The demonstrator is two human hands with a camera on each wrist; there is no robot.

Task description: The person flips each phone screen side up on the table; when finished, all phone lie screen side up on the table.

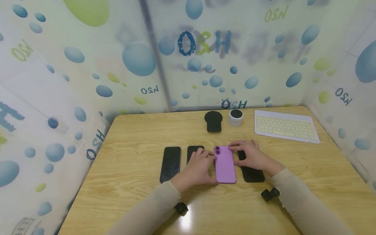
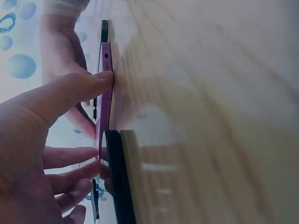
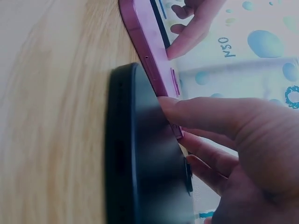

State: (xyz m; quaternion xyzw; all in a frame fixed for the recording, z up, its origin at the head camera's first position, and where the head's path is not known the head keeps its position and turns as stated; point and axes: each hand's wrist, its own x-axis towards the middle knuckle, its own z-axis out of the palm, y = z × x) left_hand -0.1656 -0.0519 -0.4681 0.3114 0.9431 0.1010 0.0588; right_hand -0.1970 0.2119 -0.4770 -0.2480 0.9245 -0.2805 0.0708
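Note:
A pink smartphone (image 1: 225, 166) lies back up on the table, its two camera lenses at the upper left corner. My left hand (image 1: 197, 168) holds it from the left, thumb at the lower left corner and fingertips along the left edge. From the other side my right hand (image 1: 252, 156) grips the upper right corner, fingers at the top and thumb on the right edge. Under my right hand lies a black smartphone (image 3: 154, 158), partly covered. A second black smartphone (image 1: 192, 151) is half hidden behind my left hand. Farther left lies a third black smartphone (image 1: 170, 164).
Toward the back of the wooden table (image 1: 132, 137) are a flat black object (image 1: 213, 122) with a round top and a white cylinder (image 1: 236, 119) with a black top. A white keyboard (image 1: 286, 126) lies at the back right. Patterned walls (image 1: 188, 81) enclose the table's far side.

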